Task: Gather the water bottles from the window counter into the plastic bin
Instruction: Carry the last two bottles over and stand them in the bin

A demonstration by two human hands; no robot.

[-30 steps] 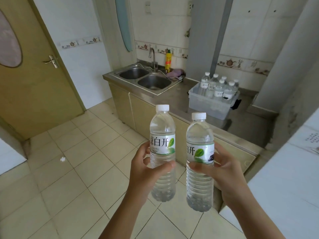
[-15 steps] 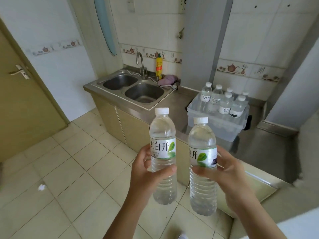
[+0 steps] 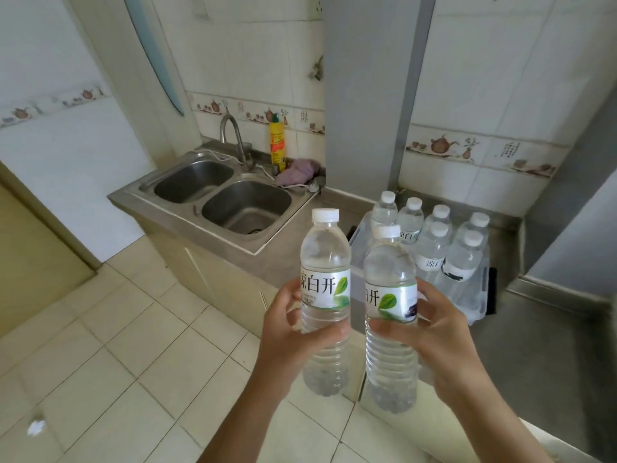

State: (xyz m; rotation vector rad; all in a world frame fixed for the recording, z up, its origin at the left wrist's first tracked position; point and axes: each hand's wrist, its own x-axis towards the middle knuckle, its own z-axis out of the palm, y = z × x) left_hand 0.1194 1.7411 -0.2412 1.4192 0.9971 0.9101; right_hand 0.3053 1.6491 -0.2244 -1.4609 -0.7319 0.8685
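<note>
My left hand (image 3: 290,332) grips a clear water bottle (image 3: 325,272) with a white cap and green-leaf label, held upright. My right hand (image 3: 434,335) grips a second identical bottle (image 3: 390,272) right beside it. Both bottles hang above the floor, just in front of the steel counter. Behind them on the counter stands the clear plastic bin (image 3: 474,309), which holds several capped water bottles (image 3: 462,259) standing upright. My right-hand bottle hides part of the bin's left side.
A steel double sink (image 3: 247,205) with a tap (image 3: 233,135) lies left of the bin. A yellow bottle (image 3: 277,145) and a purple cloth (image 3: 297,172) sit behind it. A grey column (image 3: 370,95) rises behind the counter. Pale tiles cover the floor.
I have moved closer to the counter: the sink and bin have grown larger in view. Both hands still hold their bottles, which now overlap the bin's left side.
</note>
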